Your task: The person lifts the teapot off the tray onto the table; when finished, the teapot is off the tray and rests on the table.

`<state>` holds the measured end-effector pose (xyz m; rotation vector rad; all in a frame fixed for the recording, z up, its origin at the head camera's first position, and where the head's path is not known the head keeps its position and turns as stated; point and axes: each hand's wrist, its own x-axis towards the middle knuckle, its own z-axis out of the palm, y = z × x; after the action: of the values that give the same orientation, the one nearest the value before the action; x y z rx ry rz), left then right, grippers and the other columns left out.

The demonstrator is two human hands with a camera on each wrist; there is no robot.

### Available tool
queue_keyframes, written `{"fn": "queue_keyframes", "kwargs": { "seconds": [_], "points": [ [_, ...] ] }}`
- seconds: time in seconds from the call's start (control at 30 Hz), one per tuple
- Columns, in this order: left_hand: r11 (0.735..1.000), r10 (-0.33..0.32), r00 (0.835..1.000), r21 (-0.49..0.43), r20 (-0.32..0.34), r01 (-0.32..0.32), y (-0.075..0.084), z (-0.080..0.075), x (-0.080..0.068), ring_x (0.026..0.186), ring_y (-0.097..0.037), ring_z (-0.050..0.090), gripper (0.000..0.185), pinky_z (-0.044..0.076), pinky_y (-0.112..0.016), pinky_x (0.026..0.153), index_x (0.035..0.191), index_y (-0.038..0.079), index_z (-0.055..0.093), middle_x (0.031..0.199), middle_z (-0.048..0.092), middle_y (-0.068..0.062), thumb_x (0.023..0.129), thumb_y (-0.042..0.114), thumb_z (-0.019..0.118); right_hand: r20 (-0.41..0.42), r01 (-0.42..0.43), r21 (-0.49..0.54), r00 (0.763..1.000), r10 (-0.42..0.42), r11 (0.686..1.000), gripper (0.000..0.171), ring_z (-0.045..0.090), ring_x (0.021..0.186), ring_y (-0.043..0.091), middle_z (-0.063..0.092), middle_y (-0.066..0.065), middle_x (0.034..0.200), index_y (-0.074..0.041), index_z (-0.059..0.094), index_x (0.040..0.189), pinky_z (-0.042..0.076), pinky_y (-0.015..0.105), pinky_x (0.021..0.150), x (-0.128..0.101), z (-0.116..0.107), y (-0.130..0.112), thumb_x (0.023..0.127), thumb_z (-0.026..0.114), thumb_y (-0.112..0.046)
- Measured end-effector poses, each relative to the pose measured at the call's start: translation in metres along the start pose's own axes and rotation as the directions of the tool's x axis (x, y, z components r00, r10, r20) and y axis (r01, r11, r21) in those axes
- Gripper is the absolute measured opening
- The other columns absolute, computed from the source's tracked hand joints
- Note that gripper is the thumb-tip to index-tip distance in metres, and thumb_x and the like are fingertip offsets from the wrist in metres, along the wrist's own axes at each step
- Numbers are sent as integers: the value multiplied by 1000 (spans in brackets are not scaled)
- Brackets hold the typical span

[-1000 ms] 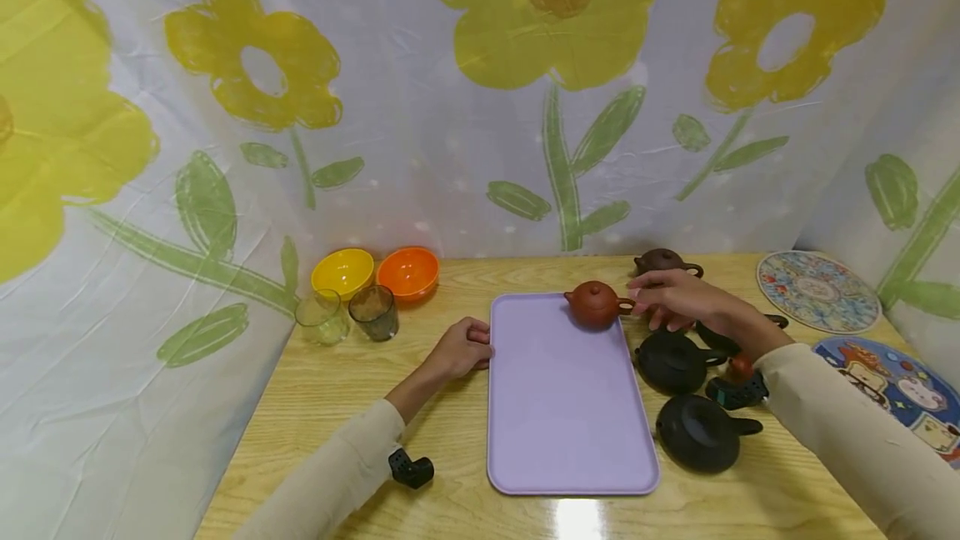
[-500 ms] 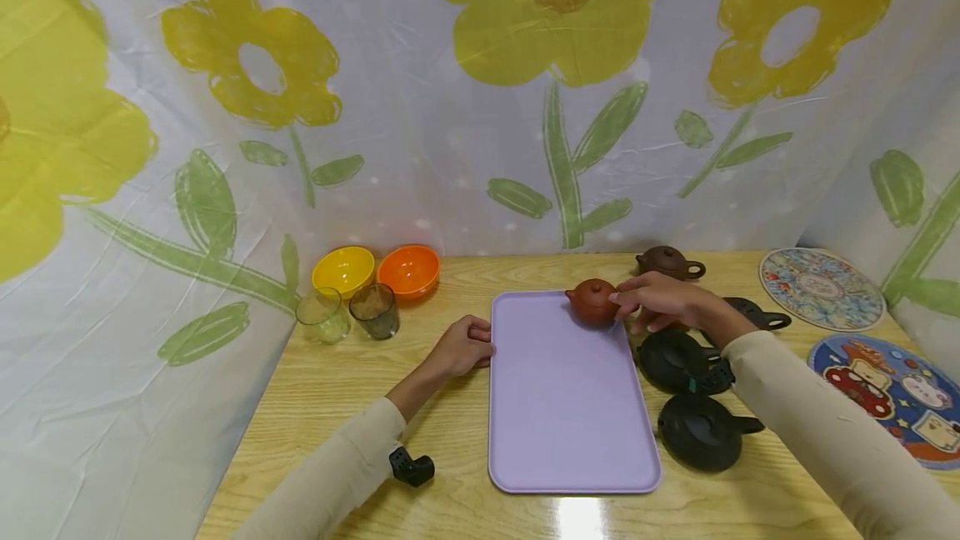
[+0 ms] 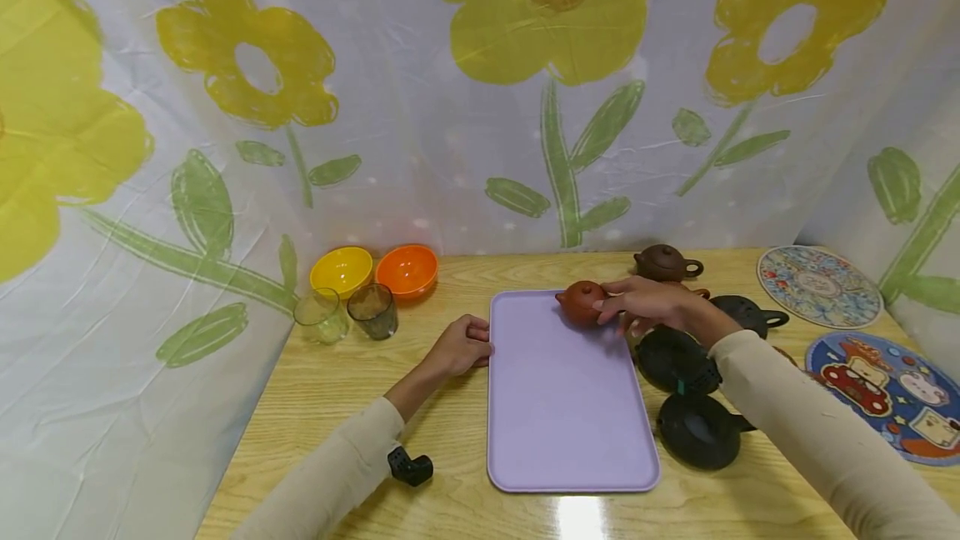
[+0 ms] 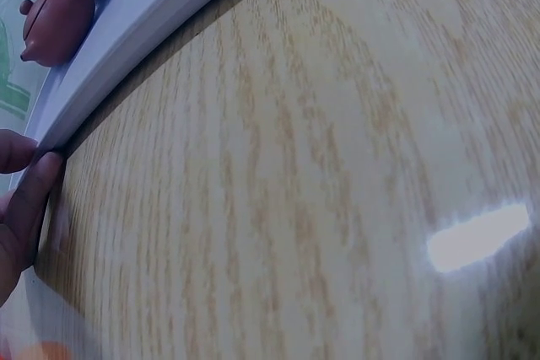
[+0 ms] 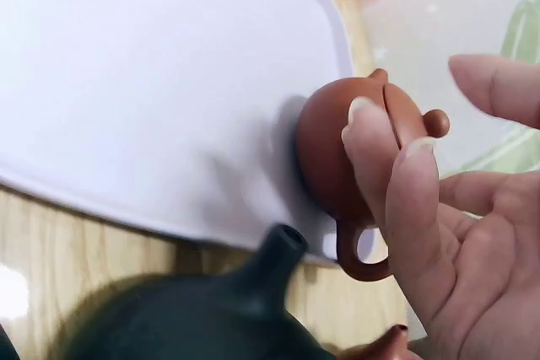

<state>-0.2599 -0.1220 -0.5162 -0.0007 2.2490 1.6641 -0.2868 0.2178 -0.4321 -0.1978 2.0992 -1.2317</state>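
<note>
A lilac tray (image 3: 566, 407) lies on the wooden table. My left hand (image 3: 459, 347) holds its left edge, and the left wrist view shows fingertips (image 4: 42, 170) at the rim. Over the tray's far right corner is a small reddish-brown clay teapot (image 3: 580, 304), its spout towards the left. My right hand (image 3: 648, 304) touches this teapot from the right. Two nearly straight fingers (image 5: 411, 200) lie along its body in the right wrist view, while another digit stands apart from the lid knob. The teapot's looped handle (image 5: 363, 263) hangs past the tray rim.
Several other teapots stand right of the tray, including a dark brown one (image 3: 663, 262) and a black one (image 3: 697, 433). Two round patterned mats (image 3: 821, 286) lie farther right. Yellow (image 3: 341, 272) and orange bowls (image 3: 407, 272) and two glasses (image 3: 372, 311) stand at the back left.
The reddish-brown teapot has shifted slightly left on the tray. My right hand has moved left from its handle to its body. My left hand stays at the tray edge.
</note>
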Motion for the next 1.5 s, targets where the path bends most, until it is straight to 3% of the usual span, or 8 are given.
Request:
{"fn": "queue_keyframes", "kwargs": {
  "seconds": [0.17,0.3,0.4,0.53,0.6,0.97,1.33,1.5],
  "points": [
    [1000,0,1000,3,6,0,2,0,-1,84,-18,61,41,63,-34,75,127,-7,51,110,57,-19,89,-7,65,22,12,28,1000,-13,1000,86,67,82,18,63,21,133,3,6,159,56,27,63,3,4,1,100,59,-33],
    [1000,9,1000,8,19,-9,21,0,-17,83,-18,61,40,63,-37,78,126,-11,50,110,56,-22,89,-8,64,4,1,4,1000,-1,1000,86,67,81,20,66,20,127,6,6,157,57,27,64,2,1,3,101,57,-34],
    [1000,12,1000,16,15,-12,23,0,-20,84,-19,62,40,63,-37,78,126,-10,50,110,56,-21,89,-8,64,-3,-15,-27,1000,15,1000,72,67,77,19,68,20,121,10,25,152,57,27,64,2,-1,4,102,57,-32],
    [1000,1,1000,17,3,-1,5,0,-5,85,-19,62,40,63,-35,75,126,-6,51,109,57,-18,89,-5,66,-10,-43,-66,999,43,997,49,66,73,17,68,19,114,7,53,136,57,28,64,6,-1,5,103,56,-30],
    [1000,-2,1000,8,4,2,1,0,-2,85,-19,63,40,63,-34,75,126,-5,52,109,57,-17,89,-5,67,-22,-59,-80,998,57,995,45,66,73,17,68,19,112,6,57,132,58,28,65,7,-1,6,103,56,-29],
    [1000,11,1000,1,7,-11,3,0,-3,84,-20,62,41,63,-38,76,126,-6,51,110,57,-19,88,-6,67,-84,-97,-86,992,90,992,38,65,68,15,70,19,107,0,55,118,55,26,62,3,8,8,104,54,-36],
    [1000,20,1000,6,15,-20,0,2,-2,83,-18,62,38,63,-34,75,123,-6,52,107,57,-17,88,-6,66,-132,-24,-31,991,20,999,32,66,73,18,54,9,89,-3,53,89,53,27,61,7,17,2,105,52,-31],
    [999,38,999,5,6,-38,2,0,-4,83,-18,62,39,63,-34,75,123,-6,53,108,58,-18,87,-5,67,-155,-14,11,988,16,1000,30,68,75,16,54,9,88,-4,52,86,56,26,62,8,20,-3,104,53,-28]
  ]
}}
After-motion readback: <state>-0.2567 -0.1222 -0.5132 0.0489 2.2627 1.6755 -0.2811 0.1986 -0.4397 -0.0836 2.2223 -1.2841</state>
